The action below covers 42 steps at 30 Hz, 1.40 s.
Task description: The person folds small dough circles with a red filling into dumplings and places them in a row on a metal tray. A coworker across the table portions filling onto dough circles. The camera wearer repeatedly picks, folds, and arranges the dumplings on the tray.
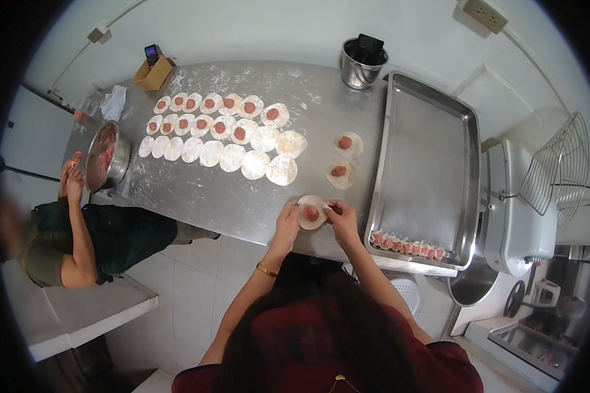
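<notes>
At the near edge of the steel table, a round dumpling wrapper (313, 200) with a ball of pink minced meat (311, 213) on it is held between both my hands. My left hand (286, 226) pinches its left edge, and my right hand (343, 224) grips the right edge. The wrapper is spread flat, not folded. Just beyond it lie two more wrappers with meat, one nearer (332, 182) and one farther (357, 149). Inside the large metal tray (432, 137) to the right, a row of folded dumplings (410, 246) lines the near end.
Rows of floured wrappers (211, 154), many topped with meat, cover the table's left part. A co-worker (78, 242) stands at the left by a bowl of minced meat (117, 154). A metal bucket (359, 73) and a cardboard box (152, 75) stand along the back.
</notes>
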{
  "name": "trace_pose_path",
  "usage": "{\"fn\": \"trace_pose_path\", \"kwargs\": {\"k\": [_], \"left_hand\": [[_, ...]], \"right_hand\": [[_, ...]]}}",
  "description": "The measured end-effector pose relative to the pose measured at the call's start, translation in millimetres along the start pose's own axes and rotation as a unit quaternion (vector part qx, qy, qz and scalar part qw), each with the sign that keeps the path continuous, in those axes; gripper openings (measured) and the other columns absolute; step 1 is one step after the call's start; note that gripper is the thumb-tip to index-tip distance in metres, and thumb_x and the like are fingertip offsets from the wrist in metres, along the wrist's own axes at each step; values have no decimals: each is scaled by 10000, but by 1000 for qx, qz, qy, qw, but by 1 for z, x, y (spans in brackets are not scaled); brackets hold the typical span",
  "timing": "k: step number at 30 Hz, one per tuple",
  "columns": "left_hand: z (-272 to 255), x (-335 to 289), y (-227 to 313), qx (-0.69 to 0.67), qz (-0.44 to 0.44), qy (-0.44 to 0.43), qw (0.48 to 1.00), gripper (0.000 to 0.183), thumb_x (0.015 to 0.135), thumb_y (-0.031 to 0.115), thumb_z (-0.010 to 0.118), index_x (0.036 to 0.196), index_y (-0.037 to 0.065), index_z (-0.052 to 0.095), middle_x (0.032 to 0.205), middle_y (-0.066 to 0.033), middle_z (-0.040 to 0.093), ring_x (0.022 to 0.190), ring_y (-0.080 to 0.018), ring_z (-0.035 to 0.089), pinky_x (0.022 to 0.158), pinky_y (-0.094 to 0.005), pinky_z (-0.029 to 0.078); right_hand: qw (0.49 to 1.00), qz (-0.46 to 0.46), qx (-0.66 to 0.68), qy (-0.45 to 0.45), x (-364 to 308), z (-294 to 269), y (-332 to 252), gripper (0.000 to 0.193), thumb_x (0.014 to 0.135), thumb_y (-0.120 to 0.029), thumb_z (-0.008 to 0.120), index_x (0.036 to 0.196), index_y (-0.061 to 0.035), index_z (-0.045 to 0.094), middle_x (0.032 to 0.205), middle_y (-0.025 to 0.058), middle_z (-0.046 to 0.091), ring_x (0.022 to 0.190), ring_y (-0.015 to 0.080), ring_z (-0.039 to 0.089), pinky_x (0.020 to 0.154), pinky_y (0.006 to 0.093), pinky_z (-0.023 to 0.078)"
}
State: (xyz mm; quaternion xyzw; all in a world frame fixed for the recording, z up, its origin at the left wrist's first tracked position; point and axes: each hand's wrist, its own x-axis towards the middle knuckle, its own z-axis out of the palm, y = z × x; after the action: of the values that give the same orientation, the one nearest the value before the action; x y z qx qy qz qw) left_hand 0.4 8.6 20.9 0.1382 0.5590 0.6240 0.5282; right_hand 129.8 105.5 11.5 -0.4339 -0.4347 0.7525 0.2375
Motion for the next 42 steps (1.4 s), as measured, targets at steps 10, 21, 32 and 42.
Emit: {"fn": "trace_pose_path", "kwargs": {"k": [10, 21, 32, 42], "left_hand": [[6, -22, -35, 129, 37, 34, 990, 317, 912, -30, 491, 1224, -21, 545, 1106, -87, 614, 1019, -179, 604, 894, -307, 514], [12, -30, -25, -31, 79, 37, 996, 113, 861, -17, 605, 959, 15, 561, 947, -83, 641, 862, -148, 628, 771, -266, 538], [-9, -38, 2, 52, 53, -28, 997, 254, 834, -50, 617, 1076, 15, 573, 1043, -64, 625, 979, -134, 606, 769, -240, 506], [-19, -17, -15, 404, 243, -47, 880, 265, 733, -9, 716, 961, 14, 584, 985, -115, 666, 852, -209, 679, 739, -301, 533]], "right_hand": [[991, -61, -95, -78, -20, -29, 27, 310, 820, 19, 570, 1126, 41, 616, 1025, 86, 653, 933, 135, 609, 789, 244, 481], [989, -89, 74, -92, -33, -16, -4, 233, 824, 0, 654, 1053, 14, 618, 930, 52, 660, 858, 124, 610, 788, 256, 476], [964, -118, -229, -60, -19, -16, 3, 320, 744, 12, 685, 1060, 5, 638, 922, 67, 678, 862, 141, 633, 745, 272, 505], [914, -192, -355, -31, -35, -7, 10, 323, 685, 96, 616, 997, 13, 636, 970, 114, 652, 875, 212, 668, 800, 310, 528]]}}
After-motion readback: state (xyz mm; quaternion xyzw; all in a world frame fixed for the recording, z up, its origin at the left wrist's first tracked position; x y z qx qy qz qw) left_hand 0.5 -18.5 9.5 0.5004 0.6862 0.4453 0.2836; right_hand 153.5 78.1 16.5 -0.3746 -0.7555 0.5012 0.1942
